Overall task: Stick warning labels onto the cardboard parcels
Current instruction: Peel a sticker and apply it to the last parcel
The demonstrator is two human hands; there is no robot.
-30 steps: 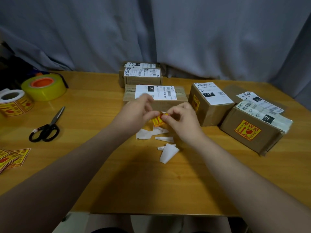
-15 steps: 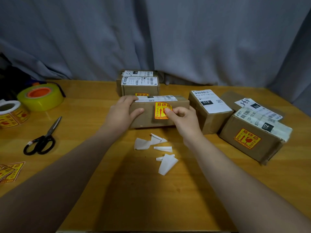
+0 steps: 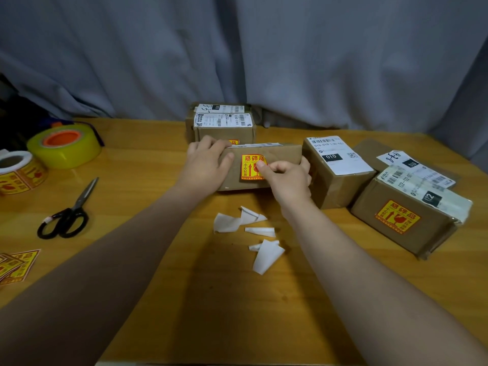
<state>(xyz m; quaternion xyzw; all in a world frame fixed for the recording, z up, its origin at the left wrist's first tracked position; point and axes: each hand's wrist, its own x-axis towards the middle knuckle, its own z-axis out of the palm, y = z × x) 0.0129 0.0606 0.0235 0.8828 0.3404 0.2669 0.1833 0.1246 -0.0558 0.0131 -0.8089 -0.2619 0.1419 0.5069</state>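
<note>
Left hand (image 3: 208,165) is gripping the left end of the middle parcel (image 3: 282,161), fingers hooking over the top edge, thumb lying on the front face. Right hand (image 3: 289,180) is clamping the right end, thumb pressing the warning label (image 3: 250,167) at its right edge. Label is sitting flat on the front face, left of centre: yellow square, red border, red Chinese characters, red arrow, broken-glass mark. Parcel is brown cardboard with a white slip on top, lying mid-table (image 3: 148,196), just beside another parcel (image 3: 335,170). White backing scraps (image 3: 261,233) are lying near, in front.
</note>
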